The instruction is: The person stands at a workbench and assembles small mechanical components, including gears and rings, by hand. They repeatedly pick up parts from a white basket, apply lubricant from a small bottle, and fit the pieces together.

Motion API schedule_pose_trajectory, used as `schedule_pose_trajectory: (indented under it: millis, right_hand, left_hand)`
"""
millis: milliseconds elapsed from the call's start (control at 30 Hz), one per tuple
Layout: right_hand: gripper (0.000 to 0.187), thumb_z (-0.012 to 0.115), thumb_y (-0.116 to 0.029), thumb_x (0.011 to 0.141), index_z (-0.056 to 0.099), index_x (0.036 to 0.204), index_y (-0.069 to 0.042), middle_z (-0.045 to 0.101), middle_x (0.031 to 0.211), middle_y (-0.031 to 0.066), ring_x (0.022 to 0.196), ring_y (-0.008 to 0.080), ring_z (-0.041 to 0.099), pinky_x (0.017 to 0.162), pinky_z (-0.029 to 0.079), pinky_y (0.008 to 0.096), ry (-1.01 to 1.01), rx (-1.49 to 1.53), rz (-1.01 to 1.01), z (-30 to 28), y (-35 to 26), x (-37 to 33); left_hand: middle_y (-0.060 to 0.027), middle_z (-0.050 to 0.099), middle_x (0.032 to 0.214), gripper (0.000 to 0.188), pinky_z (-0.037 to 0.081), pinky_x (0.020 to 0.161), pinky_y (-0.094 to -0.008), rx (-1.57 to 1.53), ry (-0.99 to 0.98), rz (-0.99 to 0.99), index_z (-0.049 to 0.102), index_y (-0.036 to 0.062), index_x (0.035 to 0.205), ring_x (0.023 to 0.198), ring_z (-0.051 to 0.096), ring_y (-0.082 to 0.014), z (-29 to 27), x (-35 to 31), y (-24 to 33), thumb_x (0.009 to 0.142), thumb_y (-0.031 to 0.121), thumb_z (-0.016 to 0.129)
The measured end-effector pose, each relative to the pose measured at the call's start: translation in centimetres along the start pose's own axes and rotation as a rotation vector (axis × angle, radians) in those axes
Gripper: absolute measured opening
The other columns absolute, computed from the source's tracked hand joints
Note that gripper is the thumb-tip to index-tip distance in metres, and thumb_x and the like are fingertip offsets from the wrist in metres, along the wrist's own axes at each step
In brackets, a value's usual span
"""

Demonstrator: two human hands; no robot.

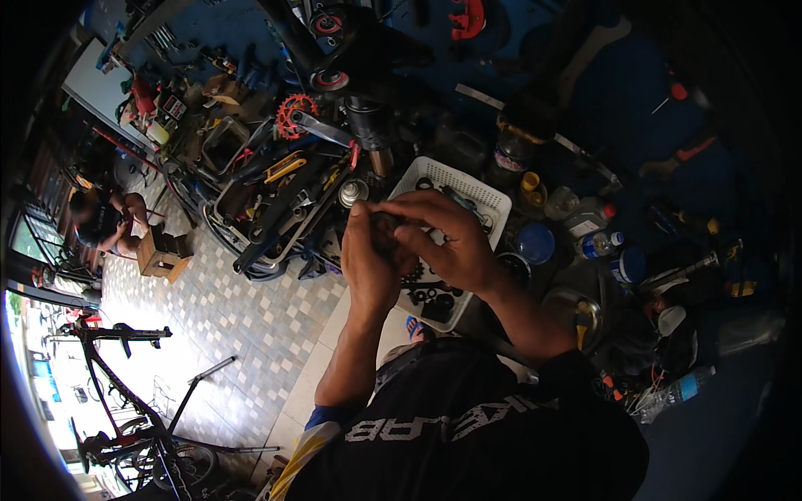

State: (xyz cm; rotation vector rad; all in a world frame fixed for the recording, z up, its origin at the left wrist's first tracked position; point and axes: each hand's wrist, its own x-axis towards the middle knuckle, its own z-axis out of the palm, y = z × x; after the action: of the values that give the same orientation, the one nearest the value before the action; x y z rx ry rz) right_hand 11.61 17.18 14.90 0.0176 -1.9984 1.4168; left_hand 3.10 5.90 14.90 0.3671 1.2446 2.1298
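Note:
My left hand [366,263] and my right hand [447,242] meet in front of my chest, fingers curled toward each other. Between them is a small dark, rounded part [385,230], mostly covered by my fingers, so its kind cannot be made out. Below the hands stands a white perforated plastic basket [494,197] with several small dark parts, some of them ring-shaped. A spray can [352,193] is just beyond my left fingertips. Farther off, a red chainring [296,116] and a grey crank arm [323,130] show beside a dark bike frame [292,40].
Bottles and jars, among them a blue-lidded tub [535,243] and a clear water bottle [600,244], crowd the right. Tools hang on the blue wall [622,92]. At left, a person [102,219] sits near a wooden stool [159,253]. A bicycle [134,401] stands at lower left.

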Motion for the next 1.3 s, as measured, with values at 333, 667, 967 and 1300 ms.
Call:
schedule_pose_trajectory:
  millis: [333,667,967,1300]
  right_hand:
    - [0.062,0.088,-0.016,0.074,0.064,0.131,-0.006,0.065,0.118,0.0105,0.106,0.0215,0.065,0.088,0.053,0.0334,-0.014,-0.271,0.010,-0.7,-1.7,0.3]
    - [0.056,0.088,-0.022,0.074,0.069,0.124,-0.007,0.063,0.105,0.0061,0.098,0.0194,0.064,0.084,0.051,0.0325,-0.098,-0.233,0.013,-2.1,-2.6,1.1]
    - [0.054,0.085,-0.026,0.076,0.070,0.124,-0.007,0.063,0.103,0.0056,0.096,0.0198,0.063,0.083,0.051,0.0339,-0.126,-0.306,-0.018,-2.8,-2.7,1.3]
    - [0.046,0.081,-0.023,0.077,0.071,0.119,-0.005,0.065,0.098,0.0076,0.090,0.0217,0.065,0.077,0.053,0.0347,-0.086,-0.459,-0.046,-2.4,-3.6,1.5]
  left_hand:
    - [-0.0109,0.061,0.096,0.043,0.052,0.080,-0.0372,-0.392,-0.159,-0.084,0.056,0.0031,0.114,0.089,0.060,-0.0241,0.4,0.0,-0.1,0.109,0.041,0.037]
    - [-0.0088,0.057,0.089,0.035,0.051,0.078,-0.0335,-0.310,-0.140,-0.006,0.052,0.0062,0.107,0.083,0.059,-0.0210,0.3,0.1,-0.5,0.109,0.037,0.034]
    - [-0.0083,0.057,0.092,0.033,0.049,0.078,-0.0277,0.230,-0.047,0.250,0.045,0.0089,0.113,0.081,0.058,-0.0151,-0.3,0.7,-1.7,0.111,0.037,0.028]
    - [-0.0043,0.049,0.100,0.036,0.042,0.086,-0.0278,0.427,-0.113,0.354,0.041,0.0091,0.116,0.092,0.049,-0.0115,-1.4,1.0,-1.7,0.111,0.042,0.028]
